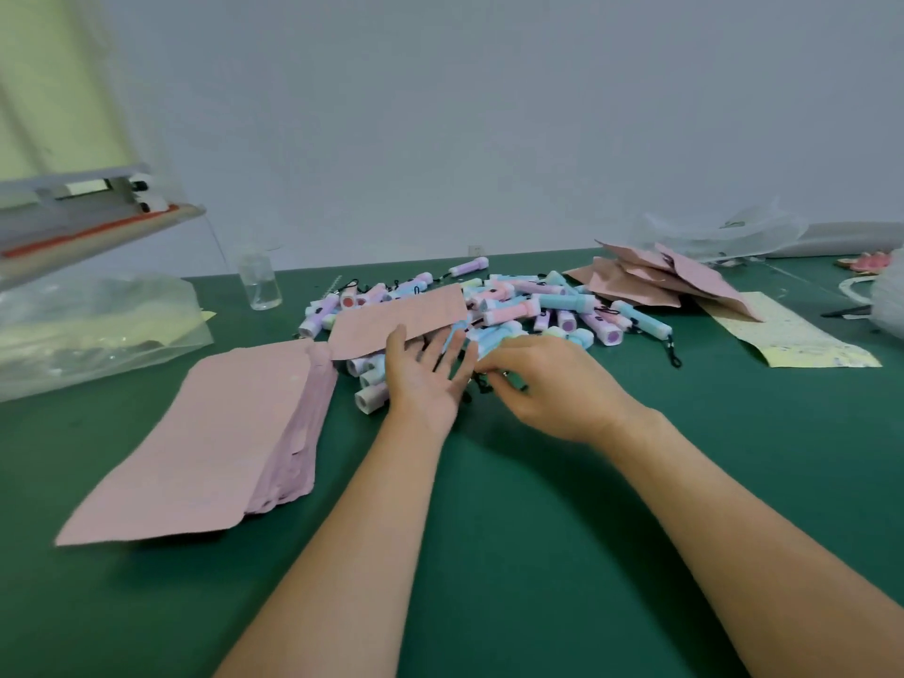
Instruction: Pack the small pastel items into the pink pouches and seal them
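We cannot see what the right hand (553, 384) has in its grip: its curled fingers cover it, and only a bit of black cord (484, 386) shows. The loose pink pouch (396, 318) covers part of the pile of pastel items (528, 305). At the left of the frame, the edge cuts off a white machine (73, 208) and a clear plastic bag (88, 325). At the right edge a white bag (888, 296) is cut off, and the pink thing (866, 263) near it is too small to name.

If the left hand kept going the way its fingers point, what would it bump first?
Probably the left hand would hit a blue item at its fingertips, on the near edge of the pastel pile. The loose pink pouch by its thumb might get brushed too; depth is unclear.
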Demonstrator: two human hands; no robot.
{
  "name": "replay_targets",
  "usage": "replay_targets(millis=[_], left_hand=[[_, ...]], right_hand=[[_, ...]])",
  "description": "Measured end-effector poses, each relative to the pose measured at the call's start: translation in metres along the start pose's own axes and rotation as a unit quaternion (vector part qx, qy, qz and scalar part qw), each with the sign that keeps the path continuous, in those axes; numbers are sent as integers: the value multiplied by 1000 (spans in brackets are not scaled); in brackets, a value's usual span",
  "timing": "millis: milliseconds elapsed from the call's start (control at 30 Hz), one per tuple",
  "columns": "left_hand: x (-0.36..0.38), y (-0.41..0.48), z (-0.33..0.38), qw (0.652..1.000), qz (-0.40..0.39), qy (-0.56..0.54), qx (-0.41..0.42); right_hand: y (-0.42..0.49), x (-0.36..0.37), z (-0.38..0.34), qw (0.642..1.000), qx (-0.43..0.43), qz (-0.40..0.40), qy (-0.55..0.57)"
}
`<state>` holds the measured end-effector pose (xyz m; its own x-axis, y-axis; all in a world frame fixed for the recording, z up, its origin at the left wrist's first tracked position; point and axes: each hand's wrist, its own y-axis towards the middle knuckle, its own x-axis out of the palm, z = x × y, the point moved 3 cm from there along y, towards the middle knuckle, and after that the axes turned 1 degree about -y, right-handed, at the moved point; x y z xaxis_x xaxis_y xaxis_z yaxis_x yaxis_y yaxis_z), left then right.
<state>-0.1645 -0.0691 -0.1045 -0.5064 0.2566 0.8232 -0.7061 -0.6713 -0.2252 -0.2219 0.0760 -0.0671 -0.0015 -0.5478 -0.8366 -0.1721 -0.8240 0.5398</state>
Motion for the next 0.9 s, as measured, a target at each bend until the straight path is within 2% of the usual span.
replay_targets(millis=[133,300,467,600,767,900], left_hand=[[-7,10,10,999,29,-12,4],[-7,14,16,987,116,89,64],[-7,16,10,978,122,129,106],[-5,10,4,968,68,175,168],[1,6,5,970,-6,188,156],[0,5,4,970,-11,196,145]], right_hand=[[-3,-5,12,998,60,13,6],[-4,-5,12,996,87,-2,11],[-3,-1,6,995,95,-13,14],[-2,-3,10,989,138,51,0],[-4,-13,22,971,192,141,-16],[-7,-18,31,964,205,165,-24]])
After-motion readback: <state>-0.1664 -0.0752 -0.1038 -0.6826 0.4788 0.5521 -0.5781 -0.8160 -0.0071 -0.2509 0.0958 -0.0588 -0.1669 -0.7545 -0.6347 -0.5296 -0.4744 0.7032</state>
